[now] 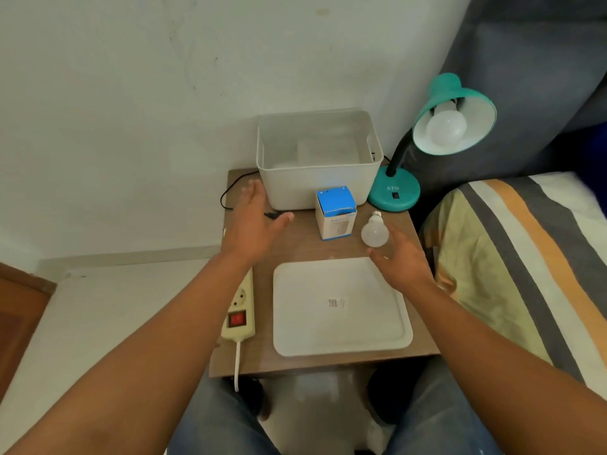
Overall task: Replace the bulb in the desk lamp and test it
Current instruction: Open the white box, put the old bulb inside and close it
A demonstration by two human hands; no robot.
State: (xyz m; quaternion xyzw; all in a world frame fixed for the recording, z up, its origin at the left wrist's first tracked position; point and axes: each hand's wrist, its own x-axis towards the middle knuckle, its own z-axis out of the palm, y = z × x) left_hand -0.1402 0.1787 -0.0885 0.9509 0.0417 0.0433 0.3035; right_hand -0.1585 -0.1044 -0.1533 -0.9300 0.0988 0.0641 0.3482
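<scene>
A teal desk lamp (pixel 394 190) stands at the table's back right corner, its shade tilted toward me with a white bulb (pixel 446 124) screwed inside. A loose white bulb (pixel 374 232) lies on the wooden table beside a blue-and-white bulb box (pixel 335 213). My right hand (pixel 402 262) hovers just right of and below the loose bulb, fingers spread, holding nothing. Over the table's left side my left hand (pixel 256 221) is open, near the plug end of a black cord (pixel 274 215).
A white plastic bin (pixel 318 188) sits at the back of the table. A white tray (pixel 341 307) lies at the front. A cream power strip (pixel 239 310) with a red switch rests along the left edge. A striped bed (pixel 525 257) is at the right.
</scene>
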